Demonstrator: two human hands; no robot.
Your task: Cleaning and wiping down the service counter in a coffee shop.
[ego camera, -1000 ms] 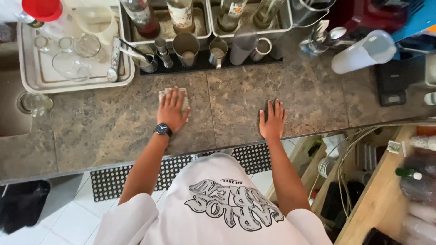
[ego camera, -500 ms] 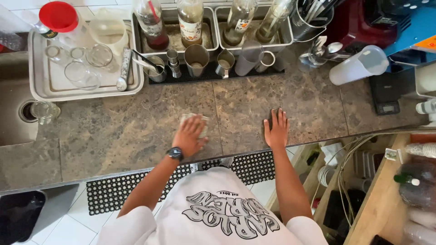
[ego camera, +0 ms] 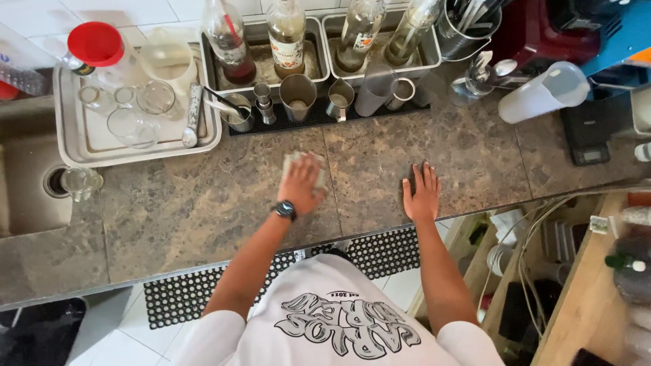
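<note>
Here, two hands on a stone counter (ego camera: 203,203).
The left hand (ego camera: 302,184) presses a pale cloth (ego camera: 293,161) flat, fingers spread over it; cloth edges peek out at 11 and 1 o'clock. At 3 o'clock, the right hand (ego camera: 421,192) lies open, palm down, holding nothing.

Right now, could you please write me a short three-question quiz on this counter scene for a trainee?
1. True or false: the left hand presses a cloth on the stone counter.
2. What does the right hand hold? A) a bottle B) nothing, it lies flat on the counter C) a cup
3. Fill in: the watch is on the ___ wrist.

Key: 1 true; 2 B; 3 left.
</note>
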